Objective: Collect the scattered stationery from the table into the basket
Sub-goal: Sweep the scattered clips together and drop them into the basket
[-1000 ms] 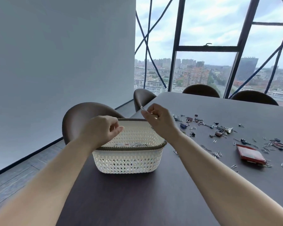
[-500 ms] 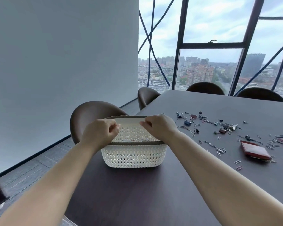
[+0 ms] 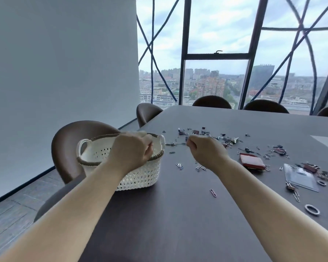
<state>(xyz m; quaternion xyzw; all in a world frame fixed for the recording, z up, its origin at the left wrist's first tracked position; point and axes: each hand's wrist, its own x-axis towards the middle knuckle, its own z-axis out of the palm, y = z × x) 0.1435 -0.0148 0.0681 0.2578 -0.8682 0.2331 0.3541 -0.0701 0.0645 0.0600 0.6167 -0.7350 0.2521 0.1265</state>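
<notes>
Right hand (image 3: 208,150) curled, contents unclear, left hand (image 3: 133,150) fisted over basket (image 3: 140,178); pinch paperclips (image 3: 201,168) just below right hand from bench (image 3: 178,224).

The basket (image 3: 140,178) looks like white woven plastic with a brown braided rim. Dark matt table (image 3: 178,214), shiny metal paper clips (image 3: 212,192), glossy clear plastic sheet (image 3: 299,177) at right.
</notes>
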